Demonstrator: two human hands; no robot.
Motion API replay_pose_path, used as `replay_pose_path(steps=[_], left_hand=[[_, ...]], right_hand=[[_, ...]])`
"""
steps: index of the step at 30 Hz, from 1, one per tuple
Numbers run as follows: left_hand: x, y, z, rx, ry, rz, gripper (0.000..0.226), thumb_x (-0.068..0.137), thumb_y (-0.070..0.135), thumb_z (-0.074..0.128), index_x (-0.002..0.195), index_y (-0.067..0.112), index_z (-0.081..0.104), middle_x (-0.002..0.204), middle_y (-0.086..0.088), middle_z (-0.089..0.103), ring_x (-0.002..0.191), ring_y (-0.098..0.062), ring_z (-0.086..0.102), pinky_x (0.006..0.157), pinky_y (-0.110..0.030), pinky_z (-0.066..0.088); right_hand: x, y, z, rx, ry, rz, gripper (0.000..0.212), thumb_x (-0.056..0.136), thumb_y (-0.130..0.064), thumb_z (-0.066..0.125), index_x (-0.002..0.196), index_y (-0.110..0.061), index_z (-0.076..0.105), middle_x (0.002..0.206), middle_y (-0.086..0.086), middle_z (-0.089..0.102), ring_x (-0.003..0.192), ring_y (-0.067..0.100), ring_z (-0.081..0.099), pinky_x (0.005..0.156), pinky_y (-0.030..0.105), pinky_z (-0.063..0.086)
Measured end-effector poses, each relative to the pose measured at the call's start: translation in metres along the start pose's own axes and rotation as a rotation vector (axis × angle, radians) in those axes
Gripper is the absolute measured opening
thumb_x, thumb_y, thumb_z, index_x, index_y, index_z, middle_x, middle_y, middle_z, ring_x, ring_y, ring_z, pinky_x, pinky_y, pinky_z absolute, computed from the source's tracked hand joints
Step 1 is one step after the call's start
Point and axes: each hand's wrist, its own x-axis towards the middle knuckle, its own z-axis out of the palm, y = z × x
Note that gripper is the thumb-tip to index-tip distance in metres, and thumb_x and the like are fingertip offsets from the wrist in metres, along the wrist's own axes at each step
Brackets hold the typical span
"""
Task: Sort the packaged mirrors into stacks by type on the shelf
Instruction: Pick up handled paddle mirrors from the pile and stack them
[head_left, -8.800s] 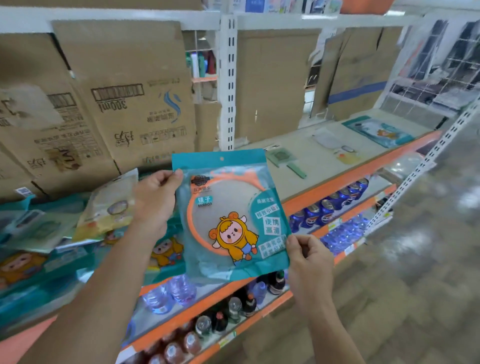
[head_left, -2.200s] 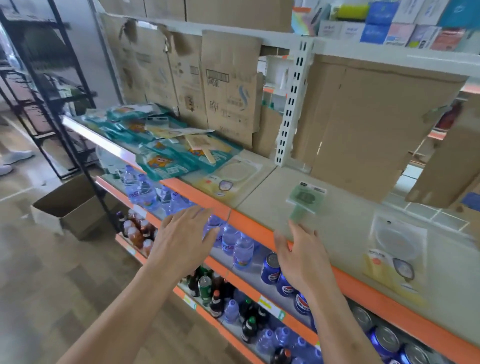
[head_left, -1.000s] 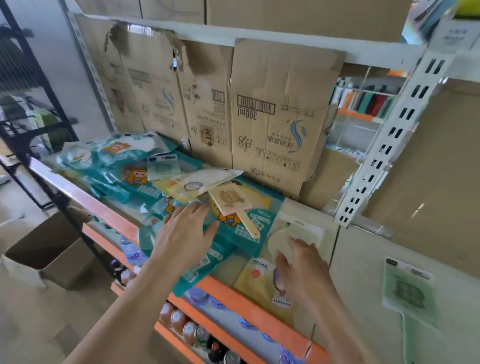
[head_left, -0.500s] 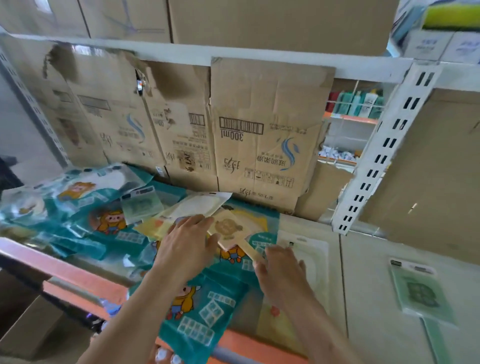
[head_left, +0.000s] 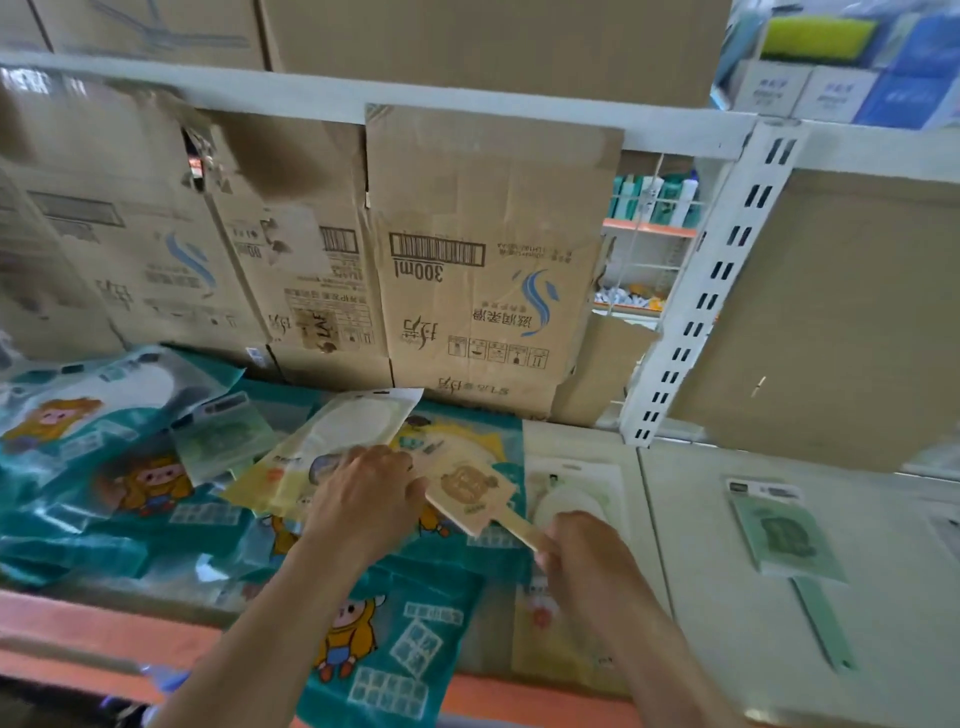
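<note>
Upside-down "300ml" on the cardboard sheet (head_left: 483, 291) behind the shelf (head_left: 685, 545)

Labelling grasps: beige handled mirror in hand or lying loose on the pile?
In hand: the right hand pinches the handle of the beige handled mirror; the left hand touches its head. Lifted or not: cannot tell.
</note>
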Motion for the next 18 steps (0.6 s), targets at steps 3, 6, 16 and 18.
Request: replay_pose_path(steps=[3, 6, 16, 18], left_hand=[[0.006, 0.011, 0.001, 0.017, -0.018, -0.020, 0.029, 0.096, 0.035, 0.037, 0.096, 0.017, 0.060, 0.099, -0.002, 0.057, 0.100, -0.021, 0.051, 0.071, -0.035, 0.041], [0.011, 0.020, 0.005, 0.021, -0.020, -0.018, 0.027, 0.095, 0.031, 0.041, 0.085, 0.014, 0.059, 0.090, -0.004, 0.058, 0.092, -0.023, 0.057, 0.063, -0.032, 0.042], [0.022, 0.024, 0.011, -0.119, -0.108, 0.000, 0.022, 0.092, 0.028, 0.054, 0.097, 0.015, 0.071, 0.096, -0.008, 0.068, 0.078, -0.020, 0.053, 0.062, -0.028, 0.039], [0.024, 0.024, 0.011, -0.208, -0.106, 0.008, 0.017, 0.091, 0.025, 0.056, 0.098, 0.019, 0.070, 0.099, -0.006, 0.068, 0.080, -0.018, 0.053, 0.064, -0.027, 0.040]], right_hand=[[-0.007, 0.009, -0.001, -0.020, 0.011, 0.020, 0.004, 0.091, -0.021, 0.053, 0.090, -0.020, 0.057, 0.083, -0.004, 0.055, 0.075, 0.012, 0.055, 0.060, 0.026, 0.042], [-0.016, 0.016, 0.000, 0.002, 0.037, 0.065, 0.005, 0.091, -0.023, 0.053, 0.092, -0.020, 0.057, 0.085, -0.004, 0.055, 0.076, 0.012, 0.055, 0.061, 0.027, 0.044], [-0.037, 0.031, 0.011, 0.001, 0.158, 0.083, 0.013, 0.092, -0.020, 0.046, 0.100, -0.017, 0.057, 0.102, 0.001, 0.057, 0.096, 0.020, 0.054, 0.074, 0.031, 0.044], [-0.041, 0.032, 0.010, 0.032, 0.176, 0.092, 0.014, 0.091, -0.019, 0.046, 0.097, -0.016, 0.058, 0.100, 0.002, 0.059, 0.094, 0.021, 0.056, 0.074, 0.033, 0.045]])
